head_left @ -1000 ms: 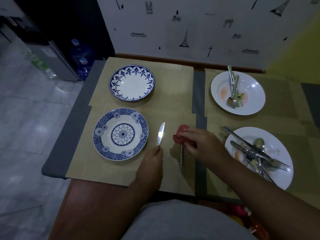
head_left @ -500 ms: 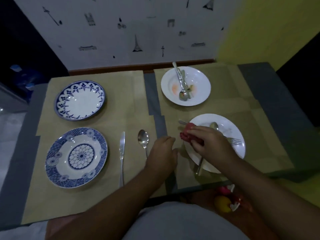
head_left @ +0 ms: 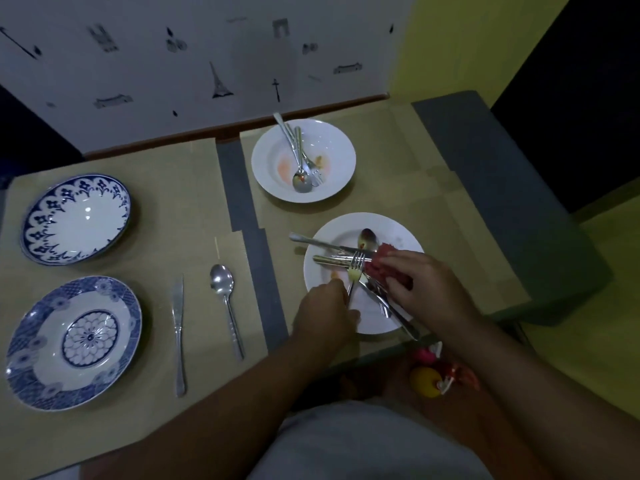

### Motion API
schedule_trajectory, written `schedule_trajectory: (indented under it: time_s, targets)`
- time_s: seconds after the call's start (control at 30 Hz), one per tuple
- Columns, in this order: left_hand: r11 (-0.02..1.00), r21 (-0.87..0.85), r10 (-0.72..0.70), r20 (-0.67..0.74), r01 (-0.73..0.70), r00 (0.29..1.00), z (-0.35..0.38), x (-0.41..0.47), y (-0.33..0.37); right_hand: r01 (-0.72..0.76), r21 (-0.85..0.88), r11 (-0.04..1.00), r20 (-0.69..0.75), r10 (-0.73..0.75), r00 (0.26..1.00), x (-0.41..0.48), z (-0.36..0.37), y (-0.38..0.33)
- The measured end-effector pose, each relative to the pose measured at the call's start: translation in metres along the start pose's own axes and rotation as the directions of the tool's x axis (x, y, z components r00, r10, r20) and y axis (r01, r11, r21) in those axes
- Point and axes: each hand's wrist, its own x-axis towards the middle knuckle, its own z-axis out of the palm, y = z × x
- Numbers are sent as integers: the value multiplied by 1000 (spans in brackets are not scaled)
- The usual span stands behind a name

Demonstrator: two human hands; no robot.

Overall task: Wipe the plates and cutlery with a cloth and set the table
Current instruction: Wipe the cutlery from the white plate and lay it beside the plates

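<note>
Spoon (head_left: 223,296) laid by knife (head_left: 178,327); left hand (head_left: 323,308) now grips a fork (head_left: 355,271), right hand (head_left: 429,289) grips cloth (head_left: 382,263): wiping next.

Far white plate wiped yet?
No, the far white plate has orange smears on it, and a spoon and fork lie in it.

A far blue plate (head_left: 76,218) and a near blue plate (head_left: 74,341) are set at the left. A knife (head_left: 178,327) and spoon (head_left: 221,284) are laid parallel, just right of the near one. Far right, a smeared bowl (head_left: 341,147) holds cutlery (head_left: 300,161). On the nearer white plate (head_left: 317,285), crossed pieces are piled, a fork (head_left: 356,266) is held by its handle, and a bunched red cloth (head_left: 381,261) is gripped.
</note>
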Motion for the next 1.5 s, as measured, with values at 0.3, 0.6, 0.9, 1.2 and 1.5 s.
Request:
schedule_trajectory:
  time_s: [0.3, 0.6, 0.9, 1.2, 1.5]
  targets:
    - [906, -380, -221, -50, 186, 974, -7, -3, 2, 47, 49, 998, -8, -46, 999, 5, -1, 10]
    - [649, -734, -257, 37, 201, 966, -28, -29, -16, 241, 97, 966, -21, -240, 970, 22, 13, -40]
    - [543, -822, -258, 34, 174, 965, -49, -51, -43, 388, -24, 922, 92, -384, 919, 47, 33, -61]
    - [497, -856, -264, 9, 144, 964, -77, -63, -75, 478, -72, 875, 139, -466, 874, 49, 54, -99]
    - [549, -805, -310, 54, 225, 949, -92, -63, -103, 308, -115, 944, 10, -309, 951, 75, 63, -111]
